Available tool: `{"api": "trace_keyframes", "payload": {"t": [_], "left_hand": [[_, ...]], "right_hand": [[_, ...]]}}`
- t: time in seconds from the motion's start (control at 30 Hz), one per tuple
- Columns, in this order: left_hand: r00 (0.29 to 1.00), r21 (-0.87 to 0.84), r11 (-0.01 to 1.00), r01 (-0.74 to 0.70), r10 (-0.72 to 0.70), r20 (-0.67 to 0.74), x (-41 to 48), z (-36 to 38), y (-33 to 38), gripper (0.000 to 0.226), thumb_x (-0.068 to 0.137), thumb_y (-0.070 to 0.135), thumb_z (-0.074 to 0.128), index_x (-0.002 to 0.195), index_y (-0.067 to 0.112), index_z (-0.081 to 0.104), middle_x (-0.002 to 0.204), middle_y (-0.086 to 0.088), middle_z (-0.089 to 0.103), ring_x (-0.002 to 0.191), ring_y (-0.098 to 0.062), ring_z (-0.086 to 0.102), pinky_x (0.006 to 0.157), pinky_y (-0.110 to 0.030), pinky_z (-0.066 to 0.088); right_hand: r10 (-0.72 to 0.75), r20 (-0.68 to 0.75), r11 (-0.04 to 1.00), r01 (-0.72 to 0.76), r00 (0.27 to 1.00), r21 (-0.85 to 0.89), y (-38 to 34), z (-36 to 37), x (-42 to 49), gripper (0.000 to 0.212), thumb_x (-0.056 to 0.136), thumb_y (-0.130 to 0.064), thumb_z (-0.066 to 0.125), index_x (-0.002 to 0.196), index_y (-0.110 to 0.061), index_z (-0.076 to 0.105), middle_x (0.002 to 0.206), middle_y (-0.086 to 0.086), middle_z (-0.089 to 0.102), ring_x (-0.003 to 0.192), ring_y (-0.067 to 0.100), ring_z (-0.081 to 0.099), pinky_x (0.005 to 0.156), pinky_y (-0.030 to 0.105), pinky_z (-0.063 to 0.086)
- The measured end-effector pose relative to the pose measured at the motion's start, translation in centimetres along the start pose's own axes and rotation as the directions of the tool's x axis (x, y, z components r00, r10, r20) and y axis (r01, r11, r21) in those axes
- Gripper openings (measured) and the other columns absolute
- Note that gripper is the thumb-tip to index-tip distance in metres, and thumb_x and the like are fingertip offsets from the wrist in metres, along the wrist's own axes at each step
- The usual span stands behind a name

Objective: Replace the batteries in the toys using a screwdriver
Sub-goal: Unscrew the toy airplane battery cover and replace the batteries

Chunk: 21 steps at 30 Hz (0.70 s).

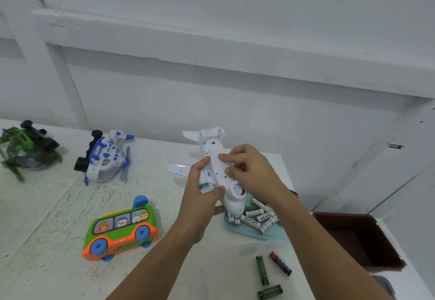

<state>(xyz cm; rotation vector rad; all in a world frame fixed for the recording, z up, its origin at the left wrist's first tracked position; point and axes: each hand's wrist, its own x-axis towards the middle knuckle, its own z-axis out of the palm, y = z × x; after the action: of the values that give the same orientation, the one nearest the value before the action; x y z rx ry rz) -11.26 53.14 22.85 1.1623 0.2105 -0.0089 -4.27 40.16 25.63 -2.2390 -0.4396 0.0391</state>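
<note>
Head view: both hands hold a white toy plane (214, 170) up over the desk (58, 217), belly up, tail pointing away. The left hand (200, 196) grips the plane's side near the nose, fingers wrapped under it and thumb on top. The right hand (251, 170) lies over the belly with bent fingers, its fingertips pressing on the long lid there.

Just under the plane's nose sits a pale blue tray (249, 232) full of white batteries (259, 218). Nearer the person, three more batteries lie loose on the desk: two green ones (262, 270) and a red and purple one (280, 263).

To the left, a green and orange bus (122, 231) lies tipped on its side. Further back are two helicopters, one white and blue (103, 158) and one green (26, 149). A brown box (357, 238) stands at the right edge.
</note>
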Motion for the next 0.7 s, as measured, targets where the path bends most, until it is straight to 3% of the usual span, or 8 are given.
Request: {"api": "trace_keyframes", "payload": {"t": [0.17,0.33,0.43,0.53,0.63,0.7], "left_hand": [[1.0,0.004,1.0,0.01,-0.01,0.006,0.2,0.4,-0.2,0.064,0.089,-0.01,0.059,0.129,0.039,0.049,0.127,-0.002,0.058,0.103,-0.022,0.066,0.06,-0.033,0.06],[0.999,0.03,0.999,0.033,-0.032,-0.017,0.6,0.5,-0.4,0.064,0.088,-0.009,0.06,0.129,0.039,0.048,0.132,-0.002,0.054,0.111,-0.025,0.06,0.063,-0.037,0.062],[0.999,0.046,0.998,0.043,-0.042,-0.033,0.8,0.5,-0.6,0.065,0.088,-0.009,0.06,0.129,0.04,0.047,0.135,-0.001,0.051,0.112,-0.023,0.059,0.063,-0.037,0.062],[0.998,0.046,0.998,0.042,-0.04,-0.042,0.8,0.4,-0.8,0.065,0.089,-0.009,0.059,0.129,0.04,0.047,0.133,0.003,0.051,0.107,-0.017,0.059,0.059,-0.033,0.061],[0.999,0.056,0.998,0.038,-0.036,-0.04,0.8,0.3,-1.0,0.064,0.089,-0.01,0.059,0.129,0.039,0.047,0.134,0.004,0.052,0.108,-0.019,0.06,0.061,-0.034,0.061],[0.998,0.065,0.997,0.039,-0.036,-0.044,0.8,0.3,-1.2,0.064,0.088,-0.009,0.059,0.128,0.04,0.047,0.136,0.003,0.05,0.111,-0.021,0.058,0.063,-0.036,0.062]], "right_hand": [[0.021,0.018,1.0,-0.021,1.0,0.01,0.4,-0.7,0.2,0.033,0.088,-0.01,0.068,0.119,-0.023,0.07,0.11,-0.008,0.053,0.086,0.012,0.06,0.077,0.017,0.046],[0.04,0.057,0.982,-0.05,0.998,0.181,1.2,-2.2,0.2,0.045,0.085,-0.002,0.068,0.104,-0.043,0.07,0.108,-0.01,0.068,0.089,0.014,0.067,0.087,0.029,0.053],[0.104,0.066,0.925,-0.121,0.992,0.359,2.2,-3.8,-0.1,0.041,0.083,0.003,0.07,0.108,-0.029,0.072,0.107,-0.001,0.072,0.087,0.017,0.072,0.085,0.024,0.055],[0.201,-0.016,0.881,-0.174,0.979,0.44,4.5,-5.2,-0.3,0.033,0.084,0.005,0.069,0.106,-0.02,0.071,0.108,0.009,0.07,0.078,0.017,0.07,0.075,0.023,0.058],[0.347,-0.102,0.925,-0.322,0.932,0.2,8.4,-5.9,-0.6,0.028,0.087,0.003,0.066,0.101,-0.021,0.07,0.109,0.006,0.068,0.08,0.014,0.064,0.067,0.021,0.056],[0.424,-0.14,0.904,-0.427,0.894,0.01,11.0,-6.1,-1.1,0.026,0.088,-0.001,0.065,0.104,-0.021,0.07,0.116,0.004,0.066,0.095,0.016,0.063,0.077,0.024,0.054]]}}
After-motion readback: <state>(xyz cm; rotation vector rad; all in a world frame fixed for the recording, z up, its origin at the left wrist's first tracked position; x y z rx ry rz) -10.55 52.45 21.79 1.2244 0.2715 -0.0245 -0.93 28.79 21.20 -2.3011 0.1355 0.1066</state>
